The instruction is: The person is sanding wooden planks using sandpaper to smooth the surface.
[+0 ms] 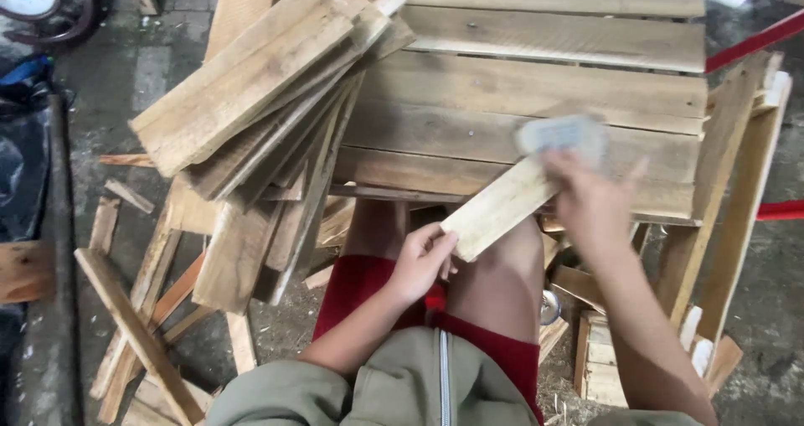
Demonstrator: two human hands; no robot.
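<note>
My left hand (421, 262) grips the near end of a short pale wooden slat (496, 208) that slants up to the right over my knees. My right hand (588, 198) presses a blurred whitish pad, probably a sanding block (563, 136), against the slat's far end. The slat's far end lies over the front edge of a wooden pallet table (536, 91).
A pile of rough planks (260, 108) leans on the pallet's left side. Loose offcuts (138, 325) lie on the concrete floor at left. A wooden frame (737, 191) stands at right, with red bars (754, 41) behind it. Small blocks (599, 359) sit by my right leg.
</note>
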